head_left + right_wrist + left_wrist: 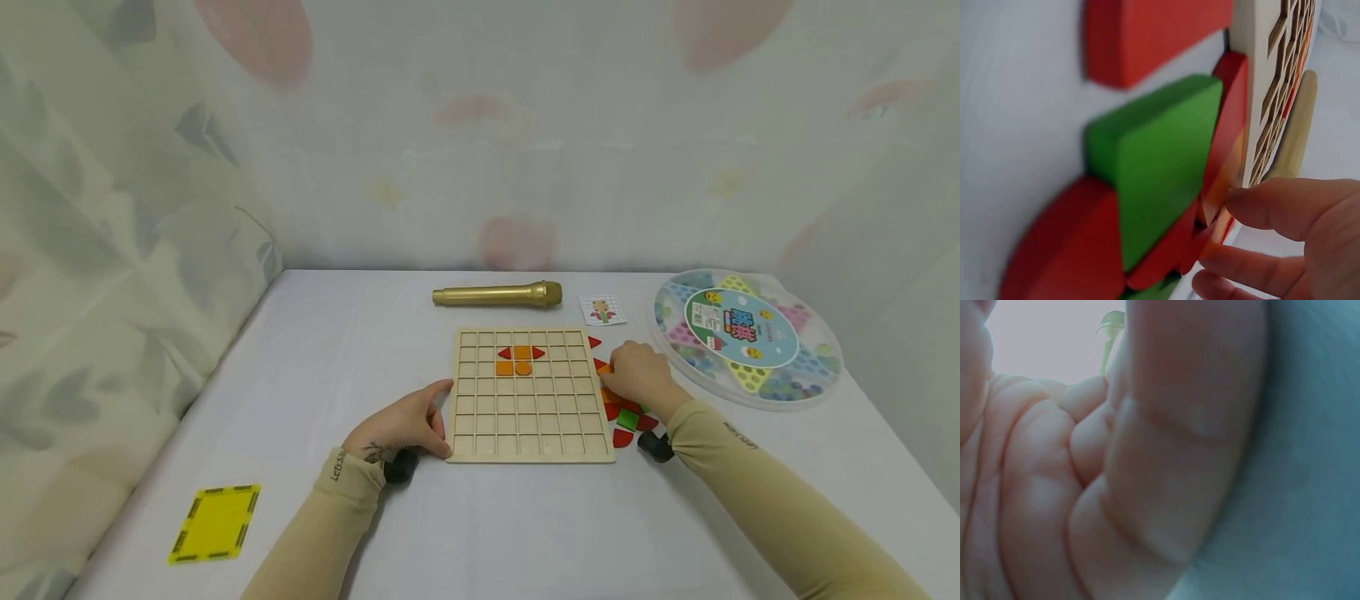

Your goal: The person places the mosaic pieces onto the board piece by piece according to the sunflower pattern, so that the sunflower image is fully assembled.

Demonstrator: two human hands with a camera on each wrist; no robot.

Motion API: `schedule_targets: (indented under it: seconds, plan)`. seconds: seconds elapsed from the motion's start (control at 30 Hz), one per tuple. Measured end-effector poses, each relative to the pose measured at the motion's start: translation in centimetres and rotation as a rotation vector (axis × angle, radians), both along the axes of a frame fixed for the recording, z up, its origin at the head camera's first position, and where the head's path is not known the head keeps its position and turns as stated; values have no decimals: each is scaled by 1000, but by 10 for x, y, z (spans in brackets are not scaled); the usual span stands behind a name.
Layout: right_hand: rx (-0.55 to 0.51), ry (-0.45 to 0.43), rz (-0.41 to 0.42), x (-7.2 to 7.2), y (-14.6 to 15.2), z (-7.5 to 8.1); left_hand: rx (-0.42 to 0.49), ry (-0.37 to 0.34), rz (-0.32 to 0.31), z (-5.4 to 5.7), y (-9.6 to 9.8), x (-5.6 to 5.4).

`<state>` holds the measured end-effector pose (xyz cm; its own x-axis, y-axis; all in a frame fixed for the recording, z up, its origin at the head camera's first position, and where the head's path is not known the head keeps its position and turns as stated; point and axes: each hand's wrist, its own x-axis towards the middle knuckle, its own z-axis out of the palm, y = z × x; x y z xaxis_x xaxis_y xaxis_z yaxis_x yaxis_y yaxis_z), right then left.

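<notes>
A pale wooden grid board [531,417] lies in the middle of the table. Near its top sit two red triangles [505,354], two orange squares [522,352] and an orange round piece [522,368]. My left hand [401,425] rests at the board's left edge, forefinger and thumb spread along it; its other fingers curl under in the left wrist view. To the right of the board, my right hand [643,377] pinches an orange piece [604,370] at the pile. Around it lie red pieces [1063,240] and a green square [1163,165], partly under the hand.
Behind the board lies a gold microphone [495,295], with a small pattern card [602,310] to its right. A round clear game case [750,329] stands at the back right. A yellow square marker [215,523] lies at the front left.
</notes>
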<state>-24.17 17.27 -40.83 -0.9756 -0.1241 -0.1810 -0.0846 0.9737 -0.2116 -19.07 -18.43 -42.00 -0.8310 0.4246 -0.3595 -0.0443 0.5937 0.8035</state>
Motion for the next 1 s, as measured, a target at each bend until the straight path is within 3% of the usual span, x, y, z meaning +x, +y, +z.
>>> schedule_targets:
  seconds: [0.23,0.33,0.57,0.8,1.0]
  plan:
    - [-176,-26,-75,2,2,-1,3,-5,25,0,1,1]
    - [-253,1,-91,3,2,0,11,-4,29,1,1,2]
    - [-499,85,-110,-2,-10,22,5,7,13,2,0,1]
    - [-793,-121,-139,-12,-42,21,-1,12,-2,1,-1,2]
    - [-822,-177,-189,-15,-64,9,13,9,2,0,0,2]
